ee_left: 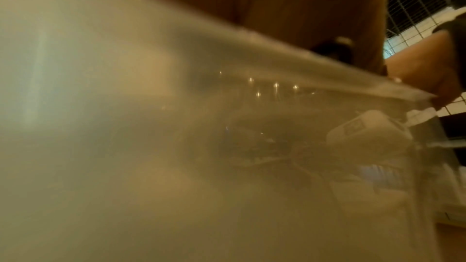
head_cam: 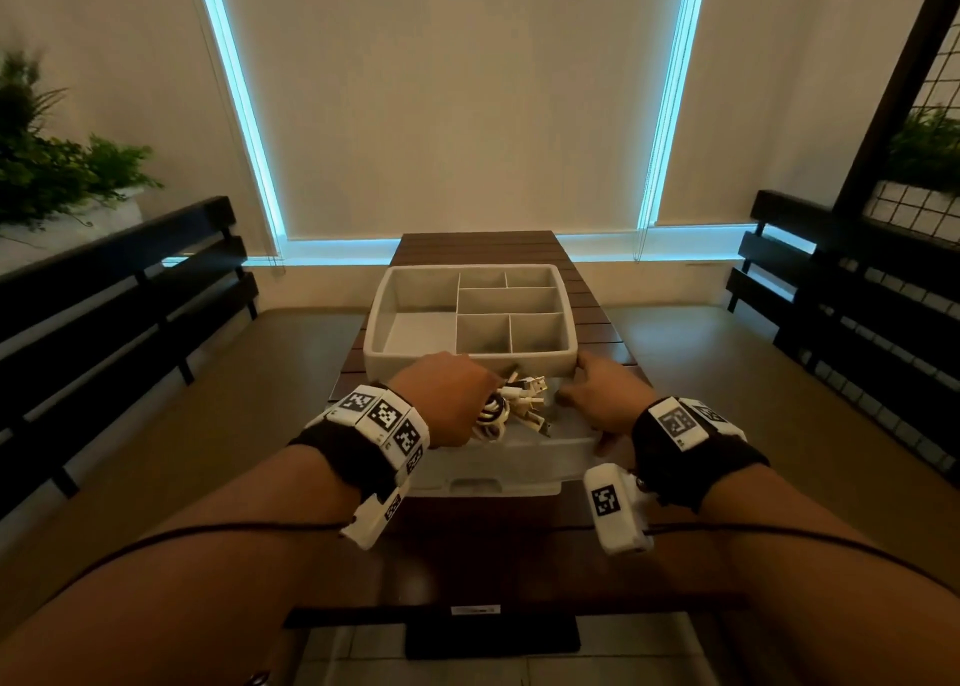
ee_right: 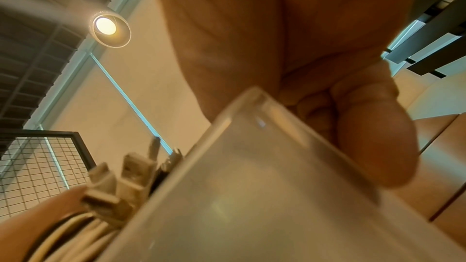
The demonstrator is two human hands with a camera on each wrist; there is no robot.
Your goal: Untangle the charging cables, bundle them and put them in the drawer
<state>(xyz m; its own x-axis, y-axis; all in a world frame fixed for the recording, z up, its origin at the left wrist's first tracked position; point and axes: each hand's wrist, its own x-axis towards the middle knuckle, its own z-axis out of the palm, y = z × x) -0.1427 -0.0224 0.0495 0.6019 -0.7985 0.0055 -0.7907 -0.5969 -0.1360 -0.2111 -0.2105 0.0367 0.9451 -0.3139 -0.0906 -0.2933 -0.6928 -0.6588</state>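
A coiled bundle of white and black charging cables (head_cam: 514, 407) with several USB plugs sticking out is held in my left hand (head_cam: 457, 399), just above the pulled-out translucent drawer (head_cam: 498, 464). My right hand (head_cam: 597, 392) grips the drawer's right front corner. In the right wrist view its thumb (ee_right: 373, 138) lies against the outer wall of the drawer (ee_right: 264, 176), and the cable plugs (ee_right: 121, 180) poke up over the rim. The left wrist view looks through the cloudy drawer wall (ee_left: 151, 127); the right hand (ee_left: 416, 71) pinches the rim there.
A grey divided organizer tray (head_cam: 467, 360) sits on top of the drawer unit, just behind both hands, on a narrow dark slatted table (head_cam: 592, 322). Black benches (head_cam: 119, 290) line both sides. Plants (head_cam: 52, 166) stand at the far left.
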